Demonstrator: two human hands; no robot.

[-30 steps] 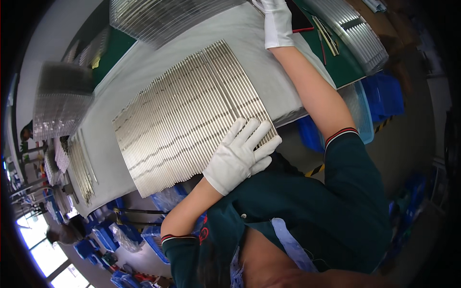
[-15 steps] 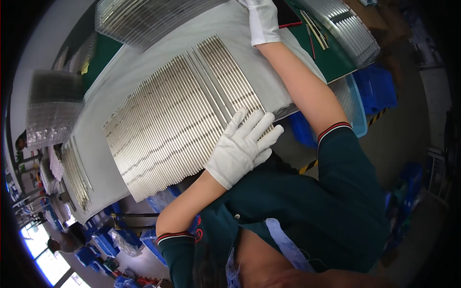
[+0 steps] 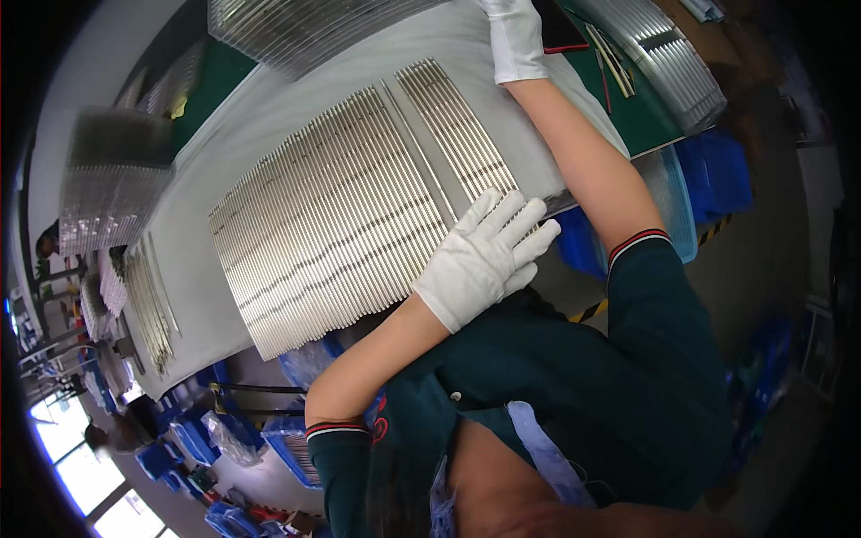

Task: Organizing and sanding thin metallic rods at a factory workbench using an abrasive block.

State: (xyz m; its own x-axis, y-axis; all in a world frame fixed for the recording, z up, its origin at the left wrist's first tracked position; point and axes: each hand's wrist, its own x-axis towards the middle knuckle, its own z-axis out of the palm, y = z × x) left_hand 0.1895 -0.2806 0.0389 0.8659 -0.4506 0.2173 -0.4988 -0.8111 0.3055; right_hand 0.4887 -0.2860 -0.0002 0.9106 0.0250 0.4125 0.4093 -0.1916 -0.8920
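My left hand [image 3: 489, 260], in a white glove, lies palm down over the near ends of the thin metal rods, its fingers stretched and apart. Side by side beneath it, a wide block of silvery rods [image 3: 327, 224] spreads to the left, with dark bands across them. A narrower group of rods [image 3: 457, 130] lies to the right. In the gap between them rests a single rod [image 3: 418, 148]. At the far edge is my right hand [image 3: 517, 40], also gloved; its fingers are mostly cut off by the picture's top, so its grip is hidden.
A grey-white cloth [image 3: 202, 296] covers the table. Clear stacked trays [image 3: 305, 31] stand at the back, another stack [image 3: 117, 188] at the left. Loose thin rods [image 3: 148, 305] lie at the left end. At the right are a ribbed stack [image 3: 659, 54], slim tools [image 3: 613, 63] and blue bins [image 3: 713, 175].
The gap between the two rod groups held two separate rods; now one is there, and the other seems to lie against the left block. The whole view has shifted slightly. My left hand remains spread.
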